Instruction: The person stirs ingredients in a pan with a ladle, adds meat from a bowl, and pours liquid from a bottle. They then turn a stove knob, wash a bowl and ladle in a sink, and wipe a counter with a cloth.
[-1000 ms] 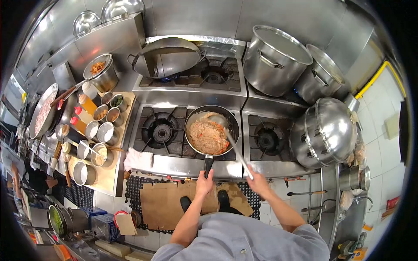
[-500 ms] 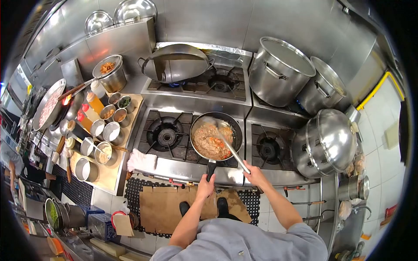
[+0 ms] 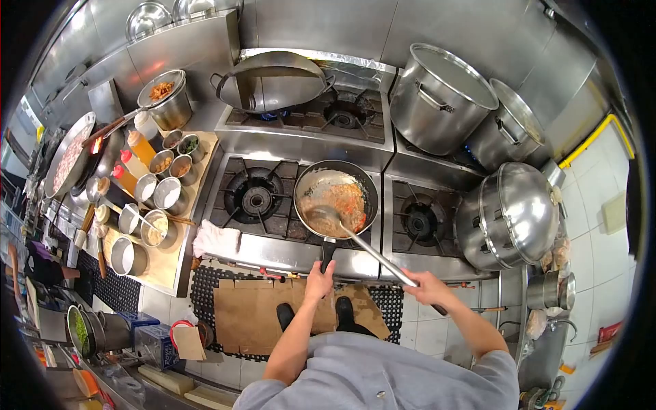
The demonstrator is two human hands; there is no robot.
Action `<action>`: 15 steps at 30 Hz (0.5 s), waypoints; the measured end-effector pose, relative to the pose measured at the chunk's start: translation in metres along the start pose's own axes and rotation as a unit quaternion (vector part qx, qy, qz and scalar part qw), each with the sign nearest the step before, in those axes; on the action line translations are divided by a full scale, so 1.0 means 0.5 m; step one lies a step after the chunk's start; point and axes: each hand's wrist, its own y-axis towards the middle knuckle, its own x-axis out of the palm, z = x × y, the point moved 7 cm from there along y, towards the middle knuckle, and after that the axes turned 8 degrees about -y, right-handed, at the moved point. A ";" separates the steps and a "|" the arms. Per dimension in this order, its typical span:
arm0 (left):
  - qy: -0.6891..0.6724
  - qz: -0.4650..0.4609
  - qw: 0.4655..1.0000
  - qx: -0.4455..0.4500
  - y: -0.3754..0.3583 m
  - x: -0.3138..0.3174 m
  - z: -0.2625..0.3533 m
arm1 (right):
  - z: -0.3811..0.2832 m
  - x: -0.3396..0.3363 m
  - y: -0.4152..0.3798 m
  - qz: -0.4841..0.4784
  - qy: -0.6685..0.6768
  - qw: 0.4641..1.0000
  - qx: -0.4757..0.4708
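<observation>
My left hand is closed around the black handle of a frying pan on the front burner. In the pan lies a brownish mash with orange bits, gathered toward the upper right, while the left side shows a thin smeared film. My right hand grips the dark end of a long metal ladle, which slants up to the left. The ladle's bowl rests in the lower left of the pan, blurred by motion and partly over the food.
An unused front burner lies left of the pan, with a pink cloth at the stove edge. Behind stands a wok. Large stockpots and a domed steamer fill the right. Several seasoning cups and squeeze bottles stand left.
The ladle's bowl has swept down and left through the pan, baring part of its base. My right hand has moved down and to the right; my left hand stays on the pan handle.
</observation>
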 end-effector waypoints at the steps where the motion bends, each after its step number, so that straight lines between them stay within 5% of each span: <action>1: -0.008 -0.001 1.000 0.000 0.000 0.001 0.000 | 0.008 0.006 0.024 0.037 -0.040 0.998 -0.029; 9: -0.027 -0.016 0.999 -0.010 -0.009 0.003 0.001 | 0.081 -0.006 0.128 0.216 -0.083 0.968 -0.096; 13: -0.034 -0.020 0.999 -0.020 -0.008 0.003 0.019 | 0.117 0.107 0.098 0.152 -0.060 0.986 0.026; 15: -0.032 -0.028 0.999 -0.033 -0.012 0.013 0.005 | 0.073 0.150 0.045 0.257 -0.027 0.954 -0.154</action>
